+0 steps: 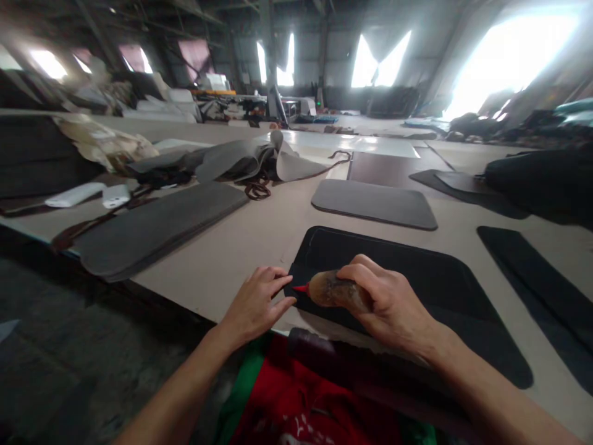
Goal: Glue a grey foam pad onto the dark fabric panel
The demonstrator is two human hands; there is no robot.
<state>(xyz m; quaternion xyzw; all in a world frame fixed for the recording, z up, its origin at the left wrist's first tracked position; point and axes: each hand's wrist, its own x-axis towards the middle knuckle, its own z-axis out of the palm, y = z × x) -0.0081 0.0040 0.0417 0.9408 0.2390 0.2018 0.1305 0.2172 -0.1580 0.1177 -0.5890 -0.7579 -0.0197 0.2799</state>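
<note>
On the near edge of the big table [259,235], a black panel [430,278] with rounded corners lies flat, and both hands work at its near left corner. Wrapped around a brownish squeeze bottle [336,292], the right hand [389,306] points the bottle's red tip [301,288] at the panel's edge, while the left hand [254,306] has its fingers [278,290] pinched narrowly on that same corner, just beside the tip. Farther back lie a grey pad [375,204], a long grey panel [162,225] to the left, and a heap of grey fabric [241,161].
</note>
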